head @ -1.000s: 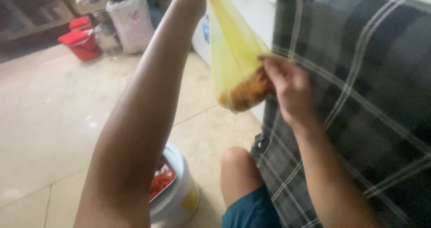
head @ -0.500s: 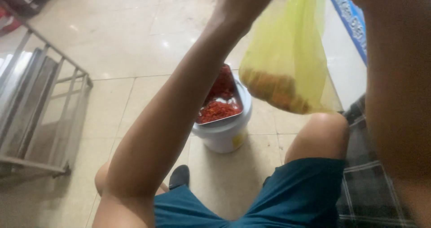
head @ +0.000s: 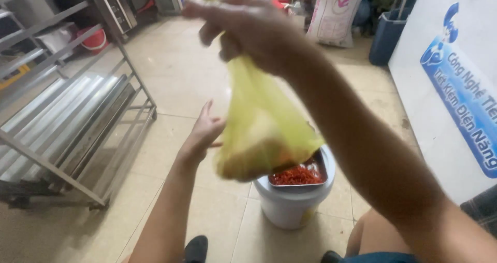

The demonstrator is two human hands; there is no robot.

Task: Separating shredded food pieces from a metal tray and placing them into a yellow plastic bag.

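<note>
Right hand [head: 248, 27] was up high near the top of the view, fingers curled tight around the gathered neck of a yellow plastic bag [head: 261, 133]. Bag hung straight down from that grip, heavy at the bottom with a pale, orange-tinted lump of contents; what exactly, could not tell. Left hand [head: 204, 133] was lower, fingers spread and mostly straight, palm turned toward the bag's side, just beside it or barely touching; contact unclear. It held nothing. Bag's bottom hung right over a metal tray of red chopped stuff [head: 299, 174], which sat on top of a white bucket [head: 292, 206] on the tiled floor [head: 176, 92]. Steel rack [head: 67, 118] stood off to the left, a white sack [head: 331, 11] and blue bin [head: 385, 35] far back, a white panel with blue print [head: 455, 92] on the right.
</note>
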